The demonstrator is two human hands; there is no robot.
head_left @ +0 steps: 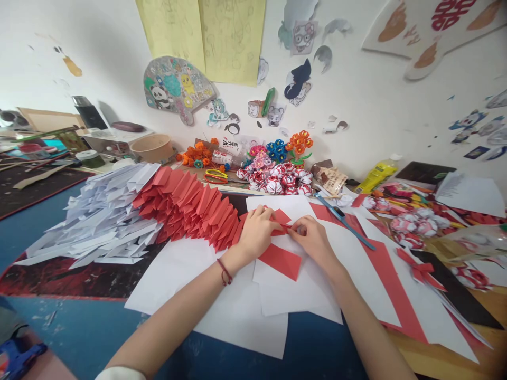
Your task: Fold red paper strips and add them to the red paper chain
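A small folded red paper piece (pixel 283 228) is pinched between my two hands above white sheets. My left hand (pixel 257 229), with a dark red cord bracelet at the wrist, has its fingers closed on the piece's left side. On the right side, my right hand (pixel 311 237) grips it between thumb and fingers. Just below lies a flat red paper strip (pixel 282 260). Left of my hands stretches a long row of folded red paper pieces (pixel 194 206), and beyond it a heap of folded white paper pieces (pixel 106 211).
White sheets (pixel 237 327) and long red paper (pixel 392 285) cover the table. A blue watch strap (pixel 350 227) lies to the right. Paper flowers (pixel 277 179), yellow-handled scissors (pixel 216 176) and a yellow bottle (pixel 376 174) are along the wall. A blue tool (pixel 19 359) sits at lower left.
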